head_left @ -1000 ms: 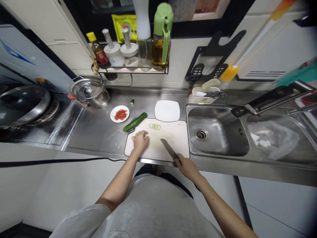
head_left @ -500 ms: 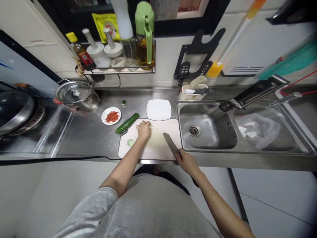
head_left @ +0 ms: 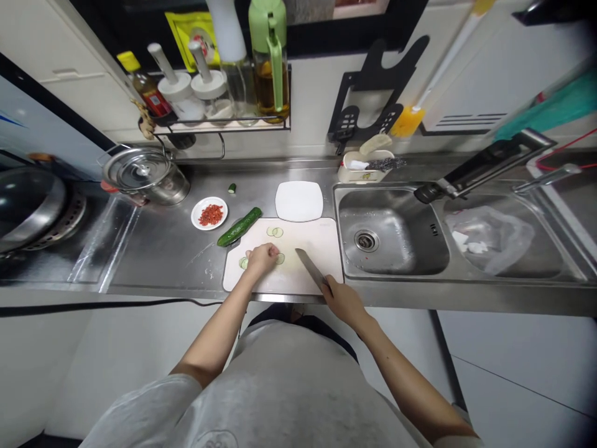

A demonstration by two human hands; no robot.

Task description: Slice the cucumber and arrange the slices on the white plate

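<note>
Currently I see the right hand (head_left: 344, 302) gripping the knife (head_left: 311, 267), its blade slanting over the board (head_left: 326, 249). The left hand (head_left: 263, 258) is curled beside 1 slice (head_left: 280, 259); from here I cannot tell whether it pinches it. 2 overlapping slices (head_left: 275, 232) lie farther up, more near its outer side. The cucumber (head_left: 239, 227) lies along the board's far left corner, near the plate (head_left: 194, 214) of red bits (head_left: 211, 215).
</note>
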